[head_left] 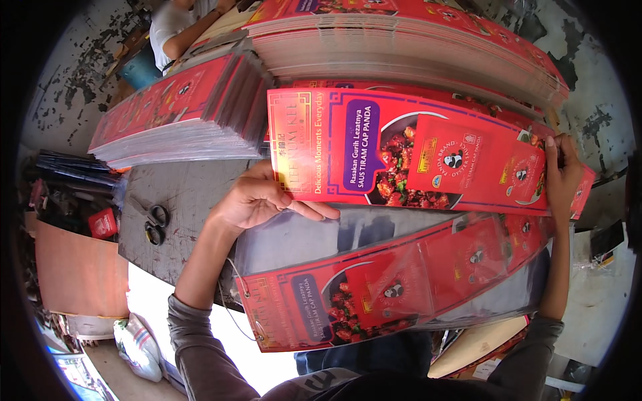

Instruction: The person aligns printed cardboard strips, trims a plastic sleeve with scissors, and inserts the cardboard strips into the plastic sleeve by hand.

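Note:
A long red printed card (394,150) with a food picture and a panda logo is held up between both hands. My left hand (257,197) grips its left end, thumb near the lower edge and some fingers stretched underneath. At the right end, my right hand (563,170) has its fingers closed on the card's edge. Below lies a similar red card in a clear plastic sleeve (394,287), with a thin string looped through holes at its left end. This sleeve rests on more clear plastic, slanting up to the right.
Tall stacks of red cards stand at the back (401,47) and back left (180,120). Black-handled scissors (155,224) lie on the grey table (187,180). A person in a white shirt (175,30) sits beyond. Dark plastic bundles lie at the far left.

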A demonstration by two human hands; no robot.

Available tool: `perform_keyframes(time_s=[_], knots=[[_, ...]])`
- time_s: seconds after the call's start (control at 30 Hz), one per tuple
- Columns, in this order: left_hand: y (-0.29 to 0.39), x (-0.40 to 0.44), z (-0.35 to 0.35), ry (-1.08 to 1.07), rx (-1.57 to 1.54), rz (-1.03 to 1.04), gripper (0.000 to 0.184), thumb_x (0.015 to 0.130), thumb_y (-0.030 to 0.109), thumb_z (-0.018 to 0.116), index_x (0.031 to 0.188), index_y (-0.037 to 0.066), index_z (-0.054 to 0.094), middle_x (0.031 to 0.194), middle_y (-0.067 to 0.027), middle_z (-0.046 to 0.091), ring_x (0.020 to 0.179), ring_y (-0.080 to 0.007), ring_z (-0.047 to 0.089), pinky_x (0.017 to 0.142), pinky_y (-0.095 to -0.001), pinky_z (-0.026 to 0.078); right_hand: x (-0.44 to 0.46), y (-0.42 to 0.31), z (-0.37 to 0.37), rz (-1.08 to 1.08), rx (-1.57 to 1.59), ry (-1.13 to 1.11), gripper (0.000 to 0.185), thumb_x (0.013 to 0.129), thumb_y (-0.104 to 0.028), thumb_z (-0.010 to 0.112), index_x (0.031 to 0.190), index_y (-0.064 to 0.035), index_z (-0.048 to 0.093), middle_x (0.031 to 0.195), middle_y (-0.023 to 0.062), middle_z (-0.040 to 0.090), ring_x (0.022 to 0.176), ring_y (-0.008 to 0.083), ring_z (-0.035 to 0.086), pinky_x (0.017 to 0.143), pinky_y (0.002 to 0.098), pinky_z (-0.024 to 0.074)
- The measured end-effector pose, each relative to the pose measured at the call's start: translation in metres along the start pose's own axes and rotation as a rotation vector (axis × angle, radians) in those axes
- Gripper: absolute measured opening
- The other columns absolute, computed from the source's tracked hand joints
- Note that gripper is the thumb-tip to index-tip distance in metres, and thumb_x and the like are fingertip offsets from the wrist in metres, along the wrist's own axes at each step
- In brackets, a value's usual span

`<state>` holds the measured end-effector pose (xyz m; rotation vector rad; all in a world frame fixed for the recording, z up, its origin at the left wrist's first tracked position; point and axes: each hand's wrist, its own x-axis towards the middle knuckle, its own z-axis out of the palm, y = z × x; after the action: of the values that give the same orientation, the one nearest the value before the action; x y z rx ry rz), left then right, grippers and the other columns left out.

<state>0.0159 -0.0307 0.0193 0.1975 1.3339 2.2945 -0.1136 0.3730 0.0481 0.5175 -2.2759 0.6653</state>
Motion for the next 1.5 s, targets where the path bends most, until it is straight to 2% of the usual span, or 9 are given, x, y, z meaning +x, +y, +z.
perform_keyframes(time_s=[0.3,0.43,0.5,0.63,0.83,0.93,1.1,1.23,1.5], knots=[[-0.005,0.001,-0.003,-0.008,-0.072,0.117,0.063,0.055,-0.003,0.042,0.115,-0.016,0.029,0.098,-0.0349,0.049,0.085,-0.0494,0.052,0.072,-0.0493,0.049,0.004,0.005,0.007,-0.021,-0.049,-0.068,0.028,0.079,-0.026,0.056,0.072,0.0012,0.052,0.063,0.0126,0.049,0.056,0.0219,0.045,0.053,0.0308,0.0361],[-0.001,0.000,0.007,0.039,-0.008,0.163,0.051,0.072,0.008,0.042,0.115,-0.014,0.030,0.099,-0.0348,0.049,0.088,-0.0484,0.052,0.074,-0.0484,0.048,0.004,0.008,0.016,0.025,-0.023,-0.294,0.034,0.079,-0.029,0.056,0.069,0.0037,0.052,0.061,0.0176,0.050,0.056,0.0289,0.049,0.053,0.0351,0.0369],[0.008,-0.010,0.010,-0.019,0.128,0.139,0.046,0.081,0.021,0.044,0.112,-0.014,0.039,0.102,-0.0299,0.051,0.094,-0.0398,0.054,0.080,-0.0387,0.046,0.001,0.012,0.021,-0.009,0.011,-0.289,0.035,0.079,-0.030,0.055,0.068,0.0036,0.052,0.057,0.0183,0.048,0.054,0.0289,0.048,0.053,0.0362,0.0366],[0.019,-0.061,0.042,0.274,1.433,0.135,0.059,0.083,0.043,0.044,0.115,-0.007,0.042,0.106,-0.0220,0.054,0.100,-0.0332,0.053,0.084,-0.0367,0.040,0.001,0.013,0.023,-0.003,0.021,-0.337,0.037,0.080,-0.033,0.053,0.068,0.0028,0.052,0.057,0.0185,0.047,0.053,0.0300,0.047,0.053,0.0368,0.0362],[-0.051,-0.131,0.099,0.685,1.650,0.106,0.072,0.074,0.053,0.050,0.126,0.004,0.036,0.131,-0.0201,0.029,0.122,-0.0350,0.028,0.092,-0.0468,0.033,-0.001,0.015,0.022,0.020,-0.015,-0.405,0.038,0.080,-0.034,0.052,0.069,0.0024,0.054,0.057,0.0184,0.047,0.053,0.0306,0.047,0.052,0.0369,0.0359],[-0.091,-0.142,0.111,1.036,1.355,0.292,0.073,0.074,0.056,0.049,0.126,0.007,0.035,0.127,-0.0191,0.034,0.116,-0.0330,0.037,0.086,-0.0429,0.039,-0.001,0.017,0.024,-0.004,-0.006,-0.380,0.038,0.081,-0.034,0.052,0.071,0.0021,0.055,0.057,0.0185,0.047,0.053,0.0301,0.047,0.052,0.0366,0.0360],[-0.135,-0.124,0.138,1.306,0.648,0.408,0.077,0.077,0.055,0.046,0.124,-0.004,0.030,0.077,-0.0089,0.053,0.050,-0.0061,0.047,0.038,-0.0156,0.033,-0.001,0.020,0.023,0.016,-0.021,-0.413,0.038,0.081,-0.036,0.050,0.076,0.0014,0.057,0.059,0.0186,0.050,0.054,0.0286,0.050,0.053,0.0350,0.0372],[-0.139,-0.118,0.143,1.047,0.218,0.530,0.041,0.086,0.024,0.047,0.112,-0.004,0.033,0.063,-0.0085,0.054,0.045,-0.0105,0.051,0.037,-0.0160,0.039,0.000,0.020,0.021,0.010,-0.056,-0.396,0.039,0.081,-0.037,0.050,0.074,0.0014,0.056,0.060,0.0182,0.051,0.054,0.0282,0.049,0.054,0.0339,0.0373],[-0.144,-0.117,0.141,1.025,0.107,0.687,0.036,0.086,0.015,0.044,0.114,-0.003,0.032,0.078,-0.0131,0.055,0.052,-0.0136,0.055,0.037,-0.0186,0.042,0.016,0.003,-0.004,-0.070,0.115,0.018,0.033,0.079,-0.032,0.056,0.073,0.0000,0.055,0.059,0.0053,0.044,0.054,0.0130,0.040,0.054,0.0270,0.0349]])
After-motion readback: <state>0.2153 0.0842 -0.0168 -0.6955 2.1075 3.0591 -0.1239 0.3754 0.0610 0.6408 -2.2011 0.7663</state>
